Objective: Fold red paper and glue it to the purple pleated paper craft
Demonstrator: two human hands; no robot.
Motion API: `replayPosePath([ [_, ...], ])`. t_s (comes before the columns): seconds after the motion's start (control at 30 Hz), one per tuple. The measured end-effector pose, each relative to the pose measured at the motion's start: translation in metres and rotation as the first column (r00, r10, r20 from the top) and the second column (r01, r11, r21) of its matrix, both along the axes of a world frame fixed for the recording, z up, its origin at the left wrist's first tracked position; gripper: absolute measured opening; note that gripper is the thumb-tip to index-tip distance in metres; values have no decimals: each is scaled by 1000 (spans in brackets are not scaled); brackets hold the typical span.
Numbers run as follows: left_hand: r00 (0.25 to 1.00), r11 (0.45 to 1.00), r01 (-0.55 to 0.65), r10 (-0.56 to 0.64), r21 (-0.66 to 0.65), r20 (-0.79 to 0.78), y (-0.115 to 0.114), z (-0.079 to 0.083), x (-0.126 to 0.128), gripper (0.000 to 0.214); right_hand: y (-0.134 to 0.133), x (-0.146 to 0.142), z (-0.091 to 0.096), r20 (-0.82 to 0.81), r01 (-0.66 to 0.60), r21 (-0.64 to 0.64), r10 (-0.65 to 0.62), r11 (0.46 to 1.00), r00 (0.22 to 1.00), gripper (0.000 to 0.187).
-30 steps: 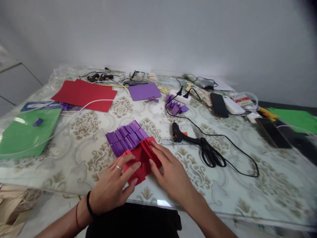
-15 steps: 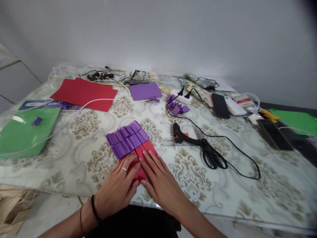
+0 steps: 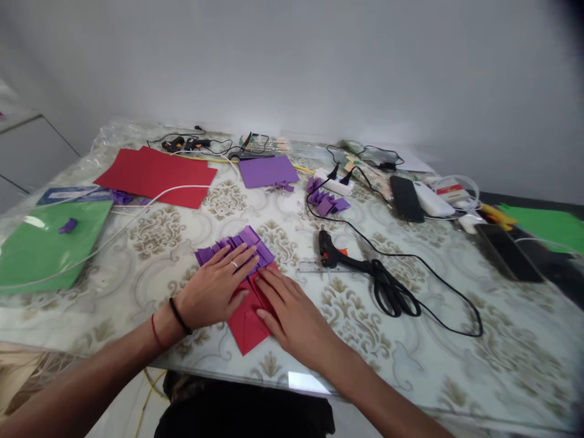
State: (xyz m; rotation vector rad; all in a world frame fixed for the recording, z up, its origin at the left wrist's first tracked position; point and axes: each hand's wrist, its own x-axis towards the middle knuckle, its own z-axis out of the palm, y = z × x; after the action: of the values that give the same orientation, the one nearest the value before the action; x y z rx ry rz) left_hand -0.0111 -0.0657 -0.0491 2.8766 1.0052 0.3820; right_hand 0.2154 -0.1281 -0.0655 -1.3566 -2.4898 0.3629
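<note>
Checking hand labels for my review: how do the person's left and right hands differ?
The left hand wears a ring; the right hand shows none. The left wrist bears bands; the right wrist is bare. The left lies over purple paper, the right over red paper. Both are palm down.

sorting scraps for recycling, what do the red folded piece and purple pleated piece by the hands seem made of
Red folded piece: probably paper or thin card, matte, with crisp creases. Purple pleated piece: likely similar paper, low sheen, holding sharp folds.
</note>
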Motion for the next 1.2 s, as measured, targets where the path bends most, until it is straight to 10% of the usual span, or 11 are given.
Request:
replayPosePath([
  [0.27,998,998,42,-40,49,-54,3,-21,-8,54,-7,-1,-18,17,-12,47,11,999,1000,55],
  [0.8,992,997,72,-68,37,-109,18,16,15,11,-2,-1,5,-9,10,-71,-10,997,1000,56],
  [1.2,999,987,-39,40,154,-8,25,-7,7,13,9,-6,-3,-31,20,-64,-22,998,999,50],
])
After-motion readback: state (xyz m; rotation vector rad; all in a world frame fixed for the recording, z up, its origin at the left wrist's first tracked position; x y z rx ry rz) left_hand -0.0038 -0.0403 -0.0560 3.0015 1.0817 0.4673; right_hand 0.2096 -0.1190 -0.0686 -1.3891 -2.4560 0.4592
